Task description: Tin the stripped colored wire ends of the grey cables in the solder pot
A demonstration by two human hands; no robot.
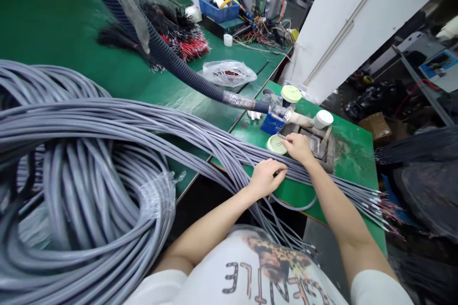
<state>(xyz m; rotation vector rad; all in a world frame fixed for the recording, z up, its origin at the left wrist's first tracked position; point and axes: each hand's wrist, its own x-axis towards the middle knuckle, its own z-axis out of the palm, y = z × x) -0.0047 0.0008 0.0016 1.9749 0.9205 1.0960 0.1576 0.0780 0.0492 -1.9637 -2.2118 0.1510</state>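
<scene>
My right hand (298, 147) pinches the thin stripped wire ends (280, 136) of a cable, just above a round pale-green dish (276, 144). Dark thin lines show against the dish. Left of it, my left hand (267, 177) lies over a bundle of grey cables (214, 145) with its fingers curled in; what is inside them is hidden. The bundle runs under both hands to the right, where its stripped ends (386, 209) fan out in red and white. One grey cable loop (298, 208) hangs below the hands.
A large coil of grey cable (89, 200) fills the left. A ribbed hose (171, 62) crosses above the green table (46, 24) to a nozzle beside a blue box (272, 124) and a metal tray (329, 152). Behind are a plastic bag (229, 74), black-red wires (189, 43) and blue bins (219, 9).
</scene>
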